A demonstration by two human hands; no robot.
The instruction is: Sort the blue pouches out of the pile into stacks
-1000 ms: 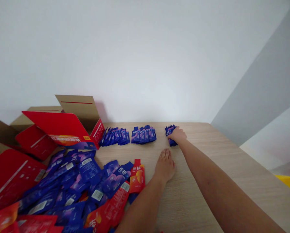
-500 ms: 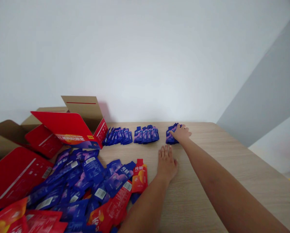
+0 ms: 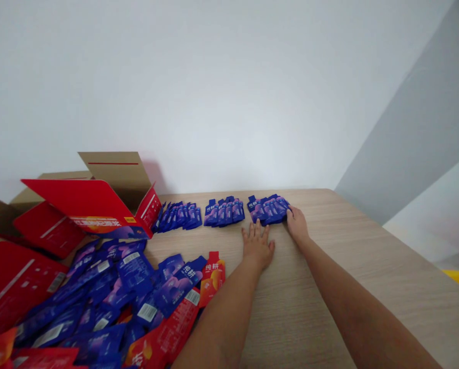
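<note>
"Blue sachets (image 3: 268, 209) are fanned on the bench (image 3: 352, 256), but where are they held?"

"At their right end, where the edge is pinched by the right grip (image 3: 298, 225). The left grip (image 3: 258, 247) is laid palm down, fingers spread, at their lower edge; whether they are touched by it cannot be told."

"And what is changed from the earlier frame?"

"The sachets are bunched and partly covered by the right grip there; now they are spread into a wider, overlapping row, their faces uncovered."

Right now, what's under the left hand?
Wood-look table shows around the left hand; its fingers are by the rightmost blue pouches. Whatever the palm covers is hidden.
</note>
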